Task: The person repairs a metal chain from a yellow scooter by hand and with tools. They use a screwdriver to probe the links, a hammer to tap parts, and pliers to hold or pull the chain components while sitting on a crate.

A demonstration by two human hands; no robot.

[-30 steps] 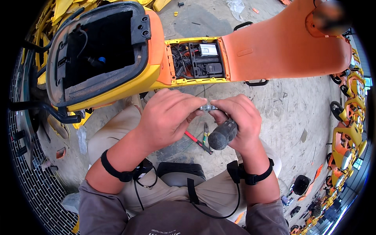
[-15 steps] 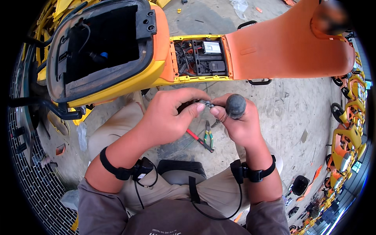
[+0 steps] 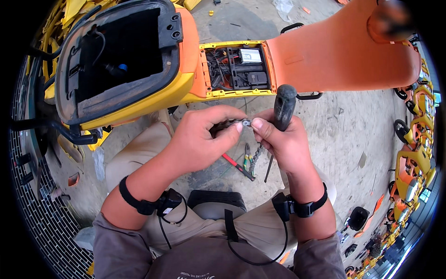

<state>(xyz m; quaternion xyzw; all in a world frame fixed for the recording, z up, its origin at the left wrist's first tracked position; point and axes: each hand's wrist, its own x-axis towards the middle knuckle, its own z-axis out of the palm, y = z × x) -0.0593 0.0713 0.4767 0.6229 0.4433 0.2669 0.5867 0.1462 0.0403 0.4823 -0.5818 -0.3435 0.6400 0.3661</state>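
Both hands are held close together on the person's side of the scooter (image 3: 325, 58), just below its smaller bay, with the forearms raised from below and angled inward. By the left hand (image 3: 195, 135), the chain (image 3: 245, 122) is gripped near one end: the forefinger is arched over the top, the thumb is pressed from beneath, and dark links are enclosed in the curled palm. By the right hand (image 3: 289, 142), the links are pinched at thumb and forefinger, while a screwdriver (image 3: 285, 107) is clasped in the same hand, its black handle pointed up toward the scooter and its thin shaft slanted down. Beside the shaft, a loose run of chain is left hanging. Each wrist is circled by a black strap.

In the scooter's left part, a large open compartment (image 3: 130, 98) is framed by a black rim; a cable (image 3: 99, 46) and a blue-ended connector (image 3: 121, 68) can be seen inside, the rest being lost in shadow. In the scooter's middle, the smaller bay (image 3: 237, 92) is packed with wires (image 3: 216, 69), a silver box (image 3: 251, 56) and a black box (image 3: 256, 79).
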